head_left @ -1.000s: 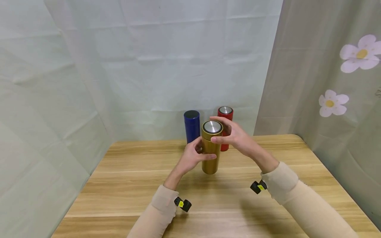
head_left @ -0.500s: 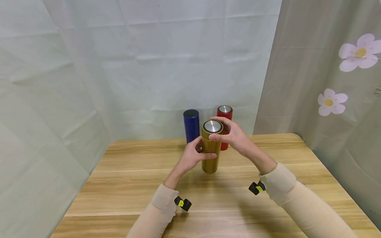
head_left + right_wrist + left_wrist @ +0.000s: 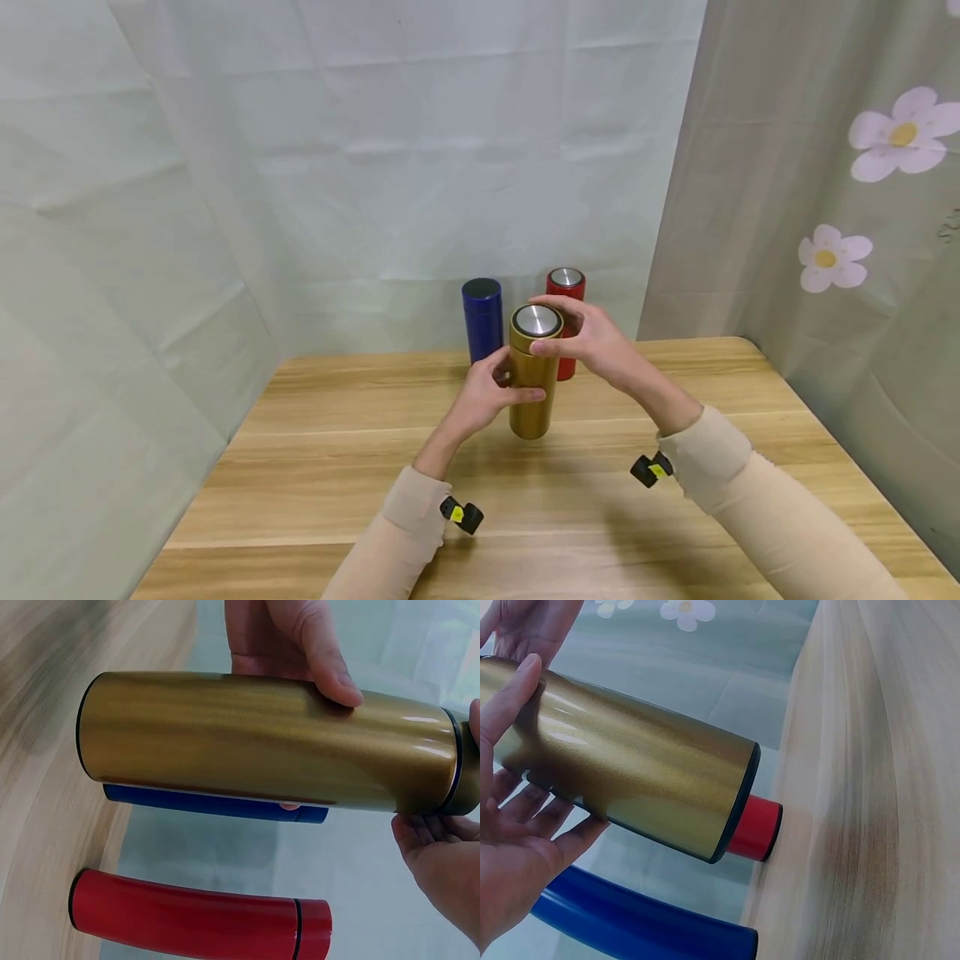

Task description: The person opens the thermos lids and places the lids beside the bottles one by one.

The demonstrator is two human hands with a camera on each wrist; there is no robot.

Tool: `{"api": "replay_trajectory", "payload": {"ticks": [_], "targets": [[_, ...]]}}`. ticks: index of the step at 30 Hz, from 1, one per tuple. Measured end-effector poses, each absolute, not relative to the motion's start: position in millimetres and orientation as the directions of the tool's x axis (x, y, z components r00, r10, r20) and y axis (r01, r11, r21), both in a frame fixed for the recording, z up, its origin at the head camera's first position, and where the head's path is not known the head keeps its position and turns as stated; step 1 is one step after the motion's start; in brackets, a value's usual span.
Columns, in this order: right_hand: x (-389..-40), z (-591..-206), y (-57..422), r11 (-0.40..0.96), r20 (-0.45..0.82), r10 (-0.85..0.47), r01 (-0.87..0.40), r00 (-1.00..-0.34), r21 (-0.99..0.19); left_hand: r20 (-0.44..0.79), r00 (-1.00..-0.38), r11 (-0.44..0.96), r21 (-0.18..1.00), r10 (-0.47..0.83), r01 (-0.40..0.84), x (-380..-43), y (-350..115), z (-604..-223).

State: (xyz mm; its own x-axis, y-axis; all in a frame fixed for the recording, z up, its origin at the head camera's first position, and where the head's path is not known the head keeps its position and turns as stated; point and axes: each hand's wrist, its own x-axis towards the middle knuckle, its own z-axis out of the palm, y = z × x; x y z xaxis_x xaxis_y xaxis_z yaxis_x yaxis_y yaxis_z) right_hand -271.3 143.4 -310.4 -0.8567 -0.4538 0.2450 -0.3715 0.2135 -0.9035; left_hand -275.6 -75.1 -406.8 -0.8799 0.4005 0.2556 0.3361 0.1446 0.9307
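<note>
A gold thermos flask (image 3: 531, 387) with a steel-topped lid (image 3: 537, 320) is held nearly upright in front of me, its base raised off the table. My left hand (image 3: 480, 396) grips the middle of its body, thumb across the near side. Up at the lid, my right hand (image 3: 592, 342) holds the rim with its thumb in front and fingers around the far side. In the right wrist view a dark seam separates the gold lid (image 3: 466, 761) from the body. Behind stand a blue flask (image 3: 483, 321) and a red flask (image 3: 567, 287), both partly hidden by the hands and gold flask.
The wood-grain table (image 3: 337, 467) extends to both sides and toward me. Beyond its far edge hangs a pale cloth backdrop (image 3: 420, 167). A grey curtain with white flowers (image 3: 750, 167) hangs at the right.
Both hands keep their hold on the gold flask in nearly the same place. Only a slight shift of the whole view shows.
</note>
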Motion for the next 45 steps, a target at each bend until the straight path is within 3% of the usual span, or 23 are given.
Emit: {"api": "replay_trajectory", "payload": {"ticks": [16,31,45], "targets": [[-277.0,-309.6,150.2,0.217,0.222,-0.521,-0.380,-0.824,-0.899,0.268,-0.868,0.133,0.927,0.418,0.350,-276.0,-74.3,-407.7],[-264.9,-320.5,134.3,0.186,0.313,-0.374,-0.401,-0.873,-0.897,0.275,-0.884,0.131,0.929,0.379,0.345,-276.8,-72.9,-407.9],[-268.6,-319.7,138.4,0.173,0.302,-0.396,-0.394,-0.867,-0.903,0.281,-0.879,0.134,0.925,0.385,0.355,-277.9,-72.5,-408.3]]}}
